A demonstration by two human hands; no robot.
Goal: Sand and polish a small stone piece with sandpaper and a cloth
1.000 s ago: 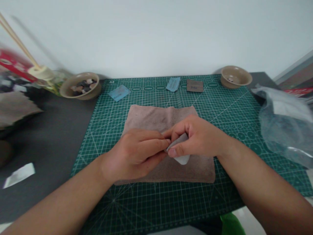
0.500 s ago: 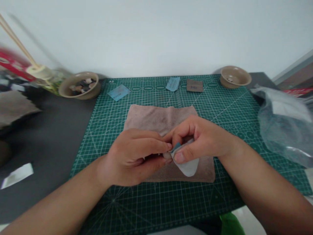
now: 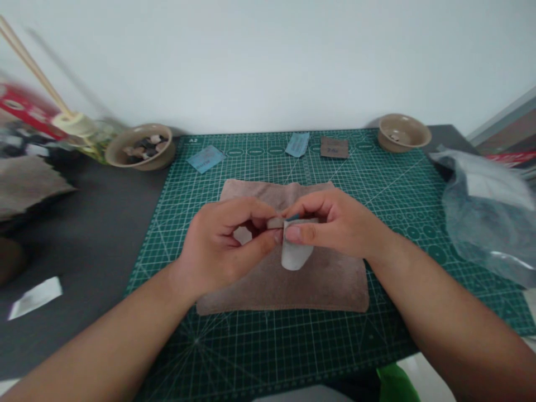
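Hands: our left hand (image 3: 220, 245) pinched a small pale piece (image 3: 274, 223) between closed fingertips; our right hand (image 3: 339, 223) gripped a folded pale sheet (image 3: 295, 248) beside it.
Edges: under the fingers, a brown towel (image 3: 335, 287) lay on a green cutting mat (image 3: 268, 346), mat showing beyond every towel edge.
Bowls: beyond the fingers, a left tan bowl (image 3: 165, 161) held dark and pale pebbles (image 3: 144, 148); a right tan bowl (image 3: 419, 139) held a few pale bits (image 3: 394, 137).

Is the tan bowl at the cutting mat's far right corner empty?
Not empty: the tan bowl holds a few small pieces at its bottom, far fewer than the left bowl holds.
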